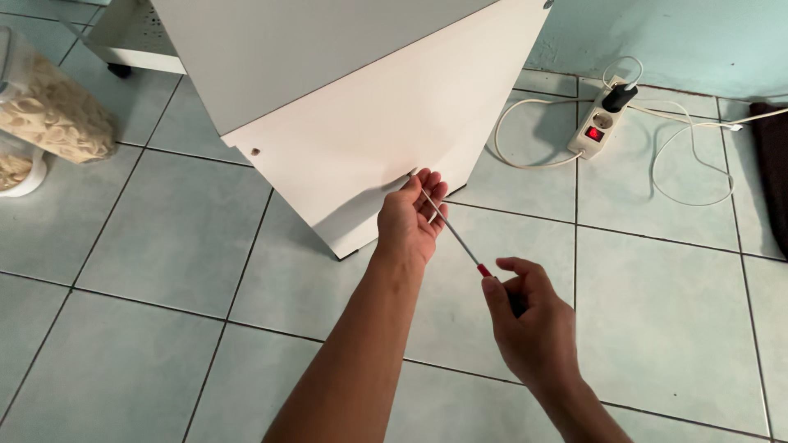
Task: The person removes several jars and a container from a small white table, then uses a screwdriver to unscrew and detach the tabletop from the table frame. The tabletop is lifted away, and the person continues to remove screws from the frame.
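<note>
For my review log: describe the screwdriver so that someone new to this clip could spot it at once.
Start at the big white panel standing on the pale green tiled floor. At its lower edge the left hand steadies a thin metal shaft running down to the right hand. That screwdriver alone has a red collar where shaft meets dark handle.

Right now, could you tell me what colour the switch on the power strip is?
Red, glowing, on the white power strip; the head view shows it.

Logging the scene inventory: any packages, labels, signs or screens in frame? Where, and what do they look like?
Clear plastic jar of pale crackers: far left on the floor, rounded, tilted.
Second clear container with white base: left edge, below the jar, mostly cut off.
White power strip with lit red switch: upper right on the tiled floor.
No labels, signs or screens visible.
</note>
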